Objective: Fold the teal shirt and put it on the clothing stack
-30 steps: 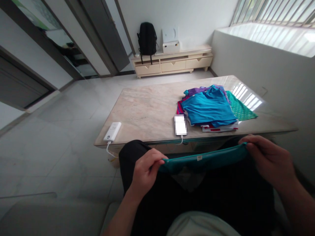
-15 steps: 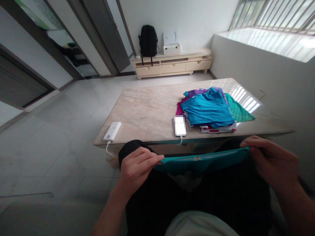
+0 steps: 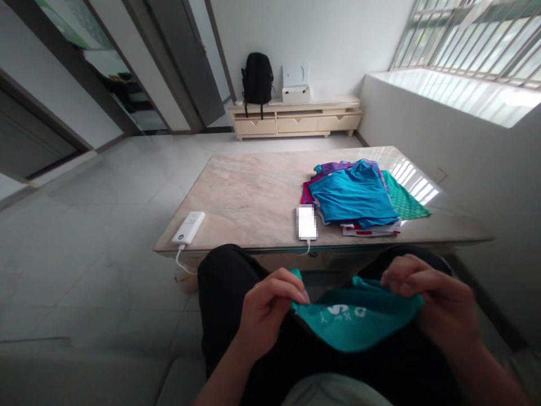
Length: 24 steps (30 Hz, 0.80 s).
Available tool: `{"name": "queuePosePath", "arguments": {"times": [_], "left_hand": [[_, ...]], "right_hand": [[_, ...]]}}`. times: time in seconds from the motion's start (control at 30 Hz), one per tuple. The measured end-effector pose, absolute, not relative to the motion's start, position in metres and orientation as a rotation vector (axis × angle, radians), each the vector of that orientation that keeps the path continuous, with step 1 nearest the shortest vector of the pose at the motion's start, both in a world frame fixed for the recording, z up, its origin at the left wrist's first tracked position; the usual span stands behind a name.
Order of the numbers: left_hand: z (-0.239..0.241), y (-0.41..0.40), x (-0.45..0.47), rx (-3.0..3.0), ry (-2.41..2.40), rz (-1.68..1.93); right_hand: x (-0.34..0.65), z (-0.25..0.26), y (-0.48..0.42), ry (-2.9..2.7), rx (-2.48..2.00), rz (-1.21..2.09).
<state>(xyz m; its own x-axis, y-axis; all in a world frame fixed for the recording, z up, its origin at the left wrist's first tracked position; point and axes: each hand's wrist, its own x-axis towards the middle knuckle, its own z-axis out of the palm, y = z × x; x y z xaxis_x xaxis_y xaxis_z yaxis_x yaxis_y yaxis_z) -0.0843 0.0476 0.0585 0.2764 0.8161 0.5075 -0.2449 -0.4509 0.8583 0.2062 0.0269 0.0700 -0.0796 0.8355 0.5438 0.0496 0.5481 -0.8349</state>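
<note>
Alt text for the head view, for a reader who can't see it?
Both hands, left hand and right hand, grip a teal garment over the lap. Ahead, a marble table bears a clothes pile, a phone and a power bank.

Between the left hand [image 3: 270, 316] and right hand [image 3: 435, 304] sags a teal garment [image 3: 359, 321] of smooth, thin, matt cloth with white print. Beyond the hands, the table [image 3: 249, 197] is polished, glossy stone; the folded clothes [image 3: 355, 194] on it look slightly sheeny.
</note>
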Motion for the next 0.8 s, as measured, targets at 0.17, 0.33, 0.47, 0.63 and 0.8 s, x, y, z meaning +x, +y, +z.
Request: {"name": "queuePosePath", "arguments": {"times": [0.17, 0.33, 0.47, 0.63, 0.8], "left_hand": [[0.060, 0.039, -0.054, 1.580, 0.440, 1.214], [0.058, 0.030, -0.044, 1.573, 0.456, 1.284], [0.053, 0.029, -0.046, 1.601, 0.506, 1.313], [0.047, 0.026, -0.050, 1.620, 0.518, 1.328], [0.047, 0.023, -0.051, 1.643, 0.500, 1.329]], "right_hand": [[0.161, 0.072, 0.022, -1.592, -0.716, 1.070], [0.144, 0.064, 0.015, -1.480, -0.712, 1.135], [0.144, 0.059, 0.012, -1.453, -0.694, 1.188], [0.142, 0.061, 0.011, -1.461, -0.733, 1.188], [0.140, 0.058, 0.012, -1.435, -0.752, 1.215]]}}
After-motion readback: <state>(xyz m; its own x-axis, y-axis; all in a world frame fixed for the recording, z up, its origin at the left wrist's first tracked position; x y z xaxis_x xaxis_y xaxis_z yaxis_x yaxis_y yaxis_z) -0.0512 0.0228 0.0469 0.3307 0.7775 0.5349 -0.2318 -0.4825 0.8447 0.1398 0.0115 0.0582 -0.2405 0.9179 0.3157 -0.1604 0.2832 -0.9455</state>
